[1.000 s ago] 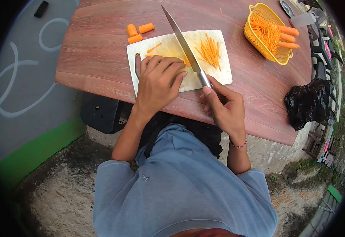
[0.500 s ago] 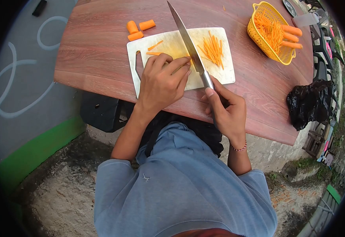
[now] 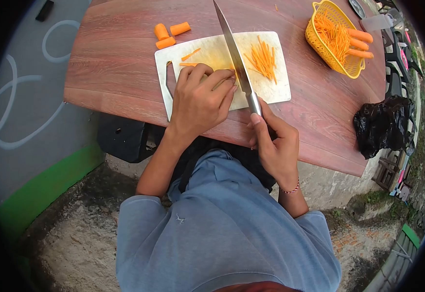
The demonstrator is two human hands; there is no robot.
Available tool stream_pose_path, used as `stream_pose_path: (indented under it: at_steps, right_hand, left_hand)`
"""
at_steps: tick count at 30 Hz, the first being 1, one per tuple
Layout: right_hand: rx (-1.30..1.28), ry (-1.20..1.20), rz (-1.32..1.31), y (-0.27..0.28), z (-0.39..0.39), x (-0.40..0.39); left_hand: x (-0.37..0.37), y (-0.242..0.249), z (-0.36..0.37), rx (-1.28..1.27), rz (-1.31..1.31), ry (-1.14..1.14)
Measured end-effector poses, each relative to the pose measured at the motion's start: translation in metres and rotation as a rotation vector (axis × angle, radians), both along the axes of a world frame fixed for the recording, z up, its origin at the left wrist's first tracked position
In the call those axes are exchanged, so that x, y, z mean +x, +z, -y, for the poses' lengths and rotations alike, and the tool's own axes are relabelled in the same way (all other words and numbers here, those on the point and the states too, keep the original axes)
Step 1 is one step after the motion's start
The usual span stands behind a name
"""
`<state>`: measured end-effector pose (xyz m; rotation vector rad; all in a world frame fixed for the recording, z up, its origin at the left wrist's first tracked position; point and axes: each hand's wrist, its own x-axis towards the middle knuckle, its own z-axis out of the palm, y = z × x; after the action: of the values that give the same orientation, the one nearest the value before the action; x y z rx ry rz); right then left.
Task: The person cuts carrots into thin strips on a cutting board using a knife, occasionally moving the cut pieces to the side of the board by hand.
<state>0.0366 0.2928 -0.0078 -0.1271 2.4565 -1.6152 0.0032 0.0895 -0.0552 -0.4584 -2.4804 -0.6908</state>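
Observation:
A white cutting board lies near the table's front edge. My left hand is bent over its middle, fingers curled and pressing down on carrot that is mostly hidden under them. With my right hand I grip the handle of a large knife; its blade points away from me, just right of my left fingertips. Thin carrot strips lie in a pile right of the blade. A stray carrot sliver rests on the board's left part.
Carrot chunks sit on the wooden table behind the board. At the right back stands a yellow basket with shredded carrot and whole carrots. A black plastic bag is at the right edge, a clear bottle beyond the basket.
My right hand and the knife handle have shifted slightly left, and the blade stands a little more upright. My left hand stays in place over the carrot.

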Motion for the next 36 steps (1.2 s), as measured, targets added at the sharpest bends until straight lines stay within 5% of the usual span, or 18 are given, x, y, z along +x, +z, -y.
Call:
stream_pose_path:
  at_steps: [8, 10, 12, 36]
  right_hand:
    - [0.227, 0.066, -0.26, 0.005, 0.028, -0.028]
    - [0.227, 0.055, -0.239, 0.004, 0.029, -0.043]
    - [0.109, 0.034, 0.062, 0.007, 0.026, -0.052]
    - [0.066, -0.019, -0.017, 0.006, 0.009, -0.002]
  left_hand:
    - [0.0, -0.002, 0.001, 0.027, -0.001, -0.01]
    - [0.002, -0.002, 0.001, 0.022, -0.004, -0.012]
    - [0.002, -0.002, 0.001, 0.019, -0.008, -0.004]
    - [0.001, -0.001, 0.002, 0.04, 0.001, -0.013]
